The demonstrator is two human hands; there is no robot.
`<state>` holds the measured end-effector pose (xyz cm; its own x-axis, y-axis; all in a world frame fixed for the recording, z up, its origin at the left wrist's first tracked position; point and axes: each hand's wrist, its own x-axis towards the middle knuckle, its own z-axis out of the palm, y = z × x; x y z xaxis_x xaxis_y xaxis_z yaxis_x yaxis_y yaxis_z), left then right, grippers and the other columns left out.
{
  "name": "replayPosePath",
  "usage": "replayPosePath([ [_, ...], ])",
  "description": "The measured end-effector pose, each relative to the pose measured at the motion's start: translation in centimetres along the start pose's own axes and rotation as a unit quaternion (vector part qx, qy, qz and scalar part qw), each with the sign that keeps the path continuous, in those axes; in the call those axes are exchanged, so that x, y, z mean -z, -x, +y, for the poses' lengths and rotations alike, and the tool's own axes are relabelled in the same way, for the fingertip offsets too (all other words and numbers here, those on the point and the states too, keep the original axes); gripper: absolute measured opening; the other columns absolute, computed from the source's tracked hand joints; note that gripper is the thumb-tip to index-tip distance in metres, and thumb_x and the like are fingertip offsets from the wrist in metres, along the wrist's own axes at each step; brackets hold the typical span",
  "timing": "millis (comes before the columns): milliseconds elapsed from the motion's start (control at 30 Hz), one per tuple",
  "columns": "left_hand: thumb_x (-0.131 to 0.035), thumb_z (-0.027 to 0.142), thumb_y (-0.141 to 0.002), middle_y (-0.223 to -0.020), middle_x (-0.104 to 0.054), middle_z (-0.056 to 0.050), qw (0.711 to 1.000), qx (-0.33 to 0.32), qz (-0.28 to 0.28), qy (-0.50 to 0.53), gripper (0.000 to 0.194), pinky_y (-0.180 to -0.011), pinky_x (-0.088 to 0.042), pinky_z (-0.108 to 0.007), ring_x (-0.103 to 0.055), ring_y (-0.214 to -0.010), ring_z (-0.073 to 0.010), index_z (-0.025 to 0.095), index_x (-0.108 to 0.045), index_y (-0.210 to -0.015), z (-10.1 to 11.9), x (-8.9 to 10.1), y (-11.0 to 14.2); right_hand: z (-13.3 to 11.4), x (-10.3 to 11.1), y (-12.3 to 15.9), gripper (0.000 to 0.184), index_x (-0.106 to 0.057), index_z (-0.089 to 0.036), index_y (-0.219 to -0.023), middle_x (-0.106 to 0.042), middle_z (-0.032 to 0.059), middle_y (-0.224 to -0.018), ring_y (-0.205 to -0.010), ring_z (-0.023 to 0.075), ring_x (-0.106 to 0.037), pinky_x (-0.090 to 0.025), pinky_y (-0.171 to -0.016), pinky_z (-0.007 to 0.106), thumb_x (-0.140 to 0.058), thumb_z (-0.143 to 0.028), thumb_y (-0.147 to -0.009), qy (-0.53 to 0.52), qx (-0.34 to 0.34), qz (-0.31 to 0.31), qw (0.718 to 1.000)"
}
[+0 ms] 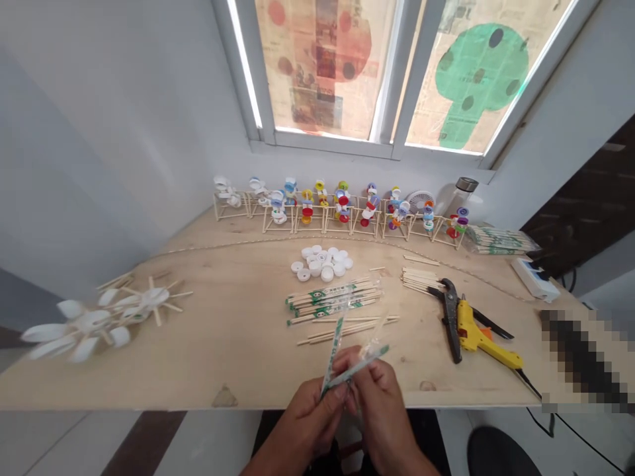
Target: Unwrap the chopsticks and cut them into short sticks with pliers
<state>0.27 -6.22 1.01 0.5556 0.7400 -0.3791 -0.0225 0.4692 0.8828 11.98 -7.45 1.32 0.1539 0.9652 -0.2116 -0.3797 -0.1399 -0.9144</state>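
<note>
Left hand [305, 423] and right hand [381, 420] together above the near edge of the board, fingers of both pinched around a slim chopstick packet with green print in clear plastic wrapping [333, 350] and a second, similar packet [364, 363]. Exact grip of each hand on each packet impossible to tell, because of the overlapping fingers.

Just beyond the hands, on a pale plywood board [223, 360], a bundle of similar green-printed packets [332, 299], and beside it, a few bare wooden sticks [347, 329]. Farther on, a heap of white plastic bottle caps [321, 261].

Already assembled along the far edge, a long row of small wooden stick frames with colourful bottle caps [337, 211]. At left, a blurred wheel-like shape of white plastic spoons and wooden sticks [102, 317], also already joined together. Still loose and apparently unused, the white caps and the packets in the middle, plus a stack of flat wooden sticks [417, 279] toward the right. Near these, a yellow hot glue gun [476, 337] and black-handled pliers [450, 317], both lying untouched on the board. At far right, another wrapped bundle of green-printed packets [499, 239].
</note>
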Motion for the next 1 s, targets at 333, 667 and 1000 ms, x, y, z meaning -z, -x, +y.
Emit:
replayPosePath([
  [333,-0.05,0.057,-0.078,-0.064,-0.053,0.002,0.99,0.023,-0.131,-0.043,0.044,-0.049,-0.03,-0.021,-0.04,-0.049,-0.0073,0.017,-0.054,-0.097,0.7,1.3,1.9,-2.8,4.0,-1.1,0.03,-0.071,-0.018,-0.083,-0.052,-0.0018,-0.055,-0.053,0.0101,-0.043,-0.037,-0.053,0.021,-0.066,-0.045,-0.073,0.057,0.062,0.09,0.992],
  [667,-0.051,0.052,-0.079,-0.052,-0.034,0.007,0.995,0.028,-0.095,-0.029,0.041,-0.044,-0.024,-0.02,-0.03,-0.046,-0.007,0.017,-0.06,-0.098,0.6,2.0,3.4,-3.5,5.0,-2.5,0.022,-0.07,-0.017,-0.08,-0.061,-0.0003,-0.069,-0.05,0.0061,-0.046,-0.04,-0.049,0.018,-0.072,-0.036,-0.069,-0.006,0.106,0.15,0.983],
  [1000,-0.056,0.041,-0.076,-0.061,-0.048,0.004,0.959,-0.105,0.263,-0.001,0.029,-0.046,-0.032,-0.021,-0.038,-0.046,-0.0072,0.017,-0.053,-0.091,1.3,9.9,4.0,-3.9,8.3,-5.4,0.022,-0.065,-0.017,-0.075,-0.063,-0.0032,-0.073,-0.054,0.0069,-0.056,-0.046,-0.049,0.019,-0.078,-0.025,-0.059,-0.088,0.204,0.25,0.942],
])
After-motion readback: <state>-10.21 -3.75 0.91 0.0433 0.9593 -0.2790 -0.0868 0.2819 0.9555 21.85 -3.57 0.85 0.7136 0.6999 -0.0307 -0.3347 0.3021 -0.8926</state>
